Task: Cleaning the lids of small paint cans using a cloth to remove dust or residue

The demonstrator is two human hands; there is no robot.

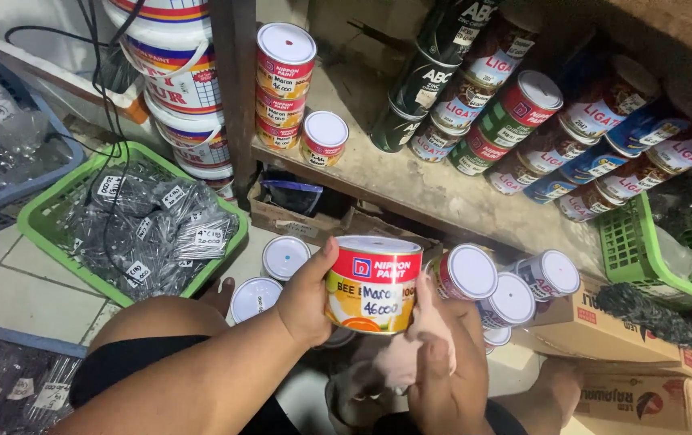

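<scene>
The left hand (305, 302) clasps a small red-and-yellow paint tin (371, 283) by its side wall, above the knees; the right hand (442, 354) presses a pinkish cloth (410, 354) against it. Rigid, smooth, probably heavy; best gripped around the body.

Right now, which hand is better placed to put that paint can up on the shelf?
Probably the left. The left hand already grips the paint can around its side, while the right hand holds a pink cloth against it. The wooden shelf lies just above.
</scene>
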